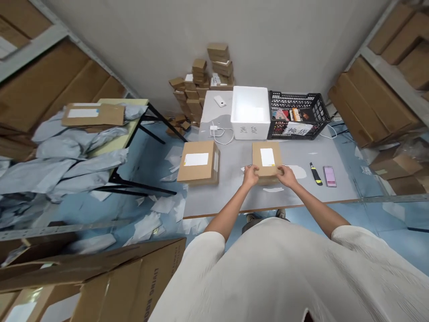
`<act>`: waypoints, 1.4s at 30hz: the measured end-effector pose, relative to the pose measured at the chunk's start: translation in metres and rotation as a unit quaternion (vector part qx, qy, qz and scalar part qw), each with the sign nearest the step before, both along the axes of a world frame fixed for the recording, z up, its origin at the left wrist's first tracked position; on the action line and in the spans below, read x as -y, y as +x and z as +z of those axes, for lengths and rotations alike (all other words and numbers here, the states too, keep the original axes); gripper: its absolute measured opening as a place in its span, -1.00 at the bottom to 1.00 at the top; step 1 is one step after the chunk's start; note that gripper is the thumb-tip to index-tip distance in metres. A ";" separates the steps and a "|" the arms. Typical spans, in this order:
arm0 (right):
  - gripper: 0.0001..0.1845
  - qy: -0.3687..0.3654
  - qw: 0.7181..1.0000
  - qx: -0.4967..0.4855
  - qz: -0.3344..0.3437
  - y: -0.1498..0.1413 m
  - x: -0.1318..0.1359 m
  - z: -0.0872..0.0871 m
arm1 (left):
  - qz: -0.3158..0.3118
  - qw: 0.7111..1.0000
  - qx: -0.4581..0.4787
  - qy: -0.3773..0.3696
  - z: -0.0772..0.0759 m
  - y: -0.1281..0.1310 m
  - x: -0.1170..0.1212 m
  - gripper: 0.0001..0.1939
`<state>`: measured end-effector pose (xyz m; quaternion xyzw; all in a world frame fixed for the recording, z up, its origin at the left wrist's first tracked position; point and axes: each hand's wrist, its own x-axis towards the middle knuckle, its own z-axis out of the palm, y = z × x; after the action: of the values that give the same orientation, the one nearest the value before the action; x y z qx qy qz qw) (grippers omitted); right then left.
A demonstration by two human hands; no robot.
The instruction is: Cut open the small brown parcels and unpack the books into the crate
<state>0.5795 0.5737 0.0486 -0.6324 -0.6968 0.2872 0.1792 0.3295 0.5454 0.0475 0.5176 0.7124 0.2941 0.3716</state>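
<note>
A small cardboard box (pixel 257 157) with a white label on top sits on the grey table (pixel 231 197) in front of me. My left hand (pixel 250 175) grips its near left corner, the fingertips on the top edge. On the near right corner, my right hand (pixel 286 175) holds it the same way. Off to the left stands a larger cardboard box (pixel 197 172), also with a white label. To the right lie a black and yellow utility knife (pixel 315 174) and a phone (pixel 330 176) with a pinkish screen.
Behind the small box stand a white bin (pixel 250 131) and a black plastic crate (pixel 275 129) holding packaged items. A white charger (pixel 213 128) with its cable lies near the bin. Grey parcels (pixel 97 172) cover a side table at left; stacked boxes (pixel 194 95) line the wall.
</note>
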 end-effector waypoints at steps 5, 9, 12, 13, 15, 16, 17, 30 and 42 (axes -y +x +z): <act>-0.53 -0.003 1.000 -0.002 -0.010 0.056 0.002 -0.005 | -0.067 0.997 -0.035 -0.021 0.003 0.057 -0.011 -0.49; -0.54 -0.057 0.998 -0.026 0.030 0.081 0.001 -0.012 | -0.052 0.992 -0.104 -0.055 0.003 0.082 -0.010 -0.52; -0.56 -0.056 0.996 -0.026 0.071 0.091 -0.009 -0.015 | -0.026 0.990 -0.121 -0.064 0.005 0.089 -0.007 -0.57; -0.58 -0.044 0.995 -0.018 0.082 0.093 -0.015 -0.015 | -0.019 0.990 -0.124 -0.067 0.007 0.090 -0.005 -0.60; -0.61 -0.021 0.995 0.009 0.096 0.095 -0.032 -0.014 | -0.004 0.989 -0.131 -0.072 0.010 0.094 -0.001 -0.67; -0.61 -0.013 0.994 0.026 0.101 0.095 -0.042 -0.013 | 0.005 0.988 -0.136 -0.072 0.011 0.097 0.001 -0.70; -0.59 -0.009 0.993 0.044 0.110 0.094 -0.053 -0.011 | 0.014 0.987 -0.142 -0.068 0.012 0.100 0.005 -0.71; -0.38 0.010 0.969 0.150 0.198 0.059 -0.179 -0.003 | 0.032 0.998 -0.054 0.020 -0.014 0.136 0.053 -0.63; -0.47 -0.018 0.988 0.132 0.079 0.105 -0.112 -0.007 | 0.062 0.996 -0.037 0.045 -0.018 0.088 0.017 -0.45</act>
<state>0.6848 0.6857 0.0416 -0.6106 -0.7570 0.2272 0.0509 0.4173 0.5283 0.0295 0.4989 0.7428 0.3289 0.3020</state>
